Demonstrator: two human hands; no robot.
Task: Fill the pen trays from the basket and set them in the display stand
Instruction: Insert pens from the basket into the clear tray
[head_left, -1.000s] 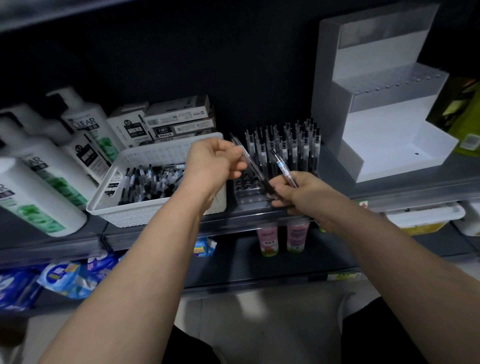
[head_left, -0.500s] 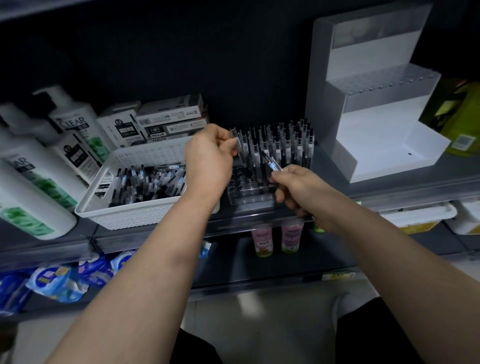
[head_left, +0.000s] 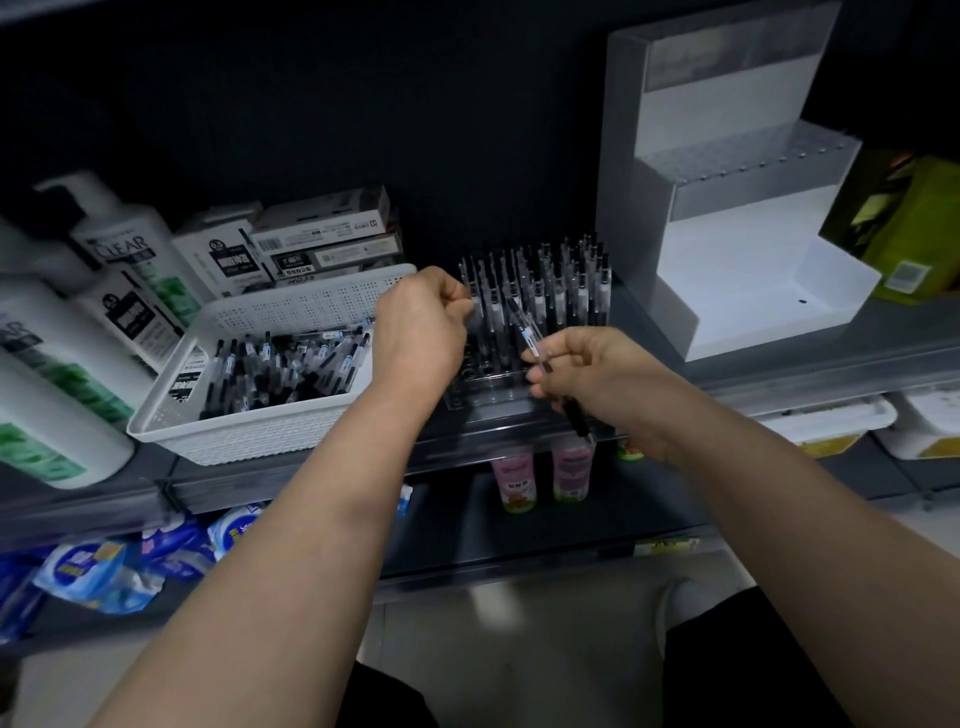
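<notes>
Two hands are raised at the shelf edge, and one pen has just been moved on. The left hand (head_left: 421, 325), which a second ago held a pen slanted above the tray, is now brought down to the tray's left side, its fingers pinched on the top of that pen (head_left: 471, 297), stood upright among the others. It is judged seated or nearly so, though its foot is hidden by the hand. The right hand (head_left: 597, 376) is closed on a second pen (head_left: 529, 335), slanted up and left over the tray; a dark end is seen below the palm, and whether it belongs to the same pen cannot be told. The clear tray (head_left: 485, 402) is set at the shelf front; its near holes are unfilled, while the far rows are packed with upright pens (head_left: 550, 280), so filling is judged well along but not done. Just left, many loose pens (head_left: 280, 369) are left in the white basket (head_left: 260, 439). Farther right, the stepped stand (head_left: 748, 306) is placed with no filled tray seen in it; its upper step is judged a likely catch for tall pens. Boxes (head_left: 322, 228) and bottles (head_left: 130, 249) are crowded behind the basket.
</notes>
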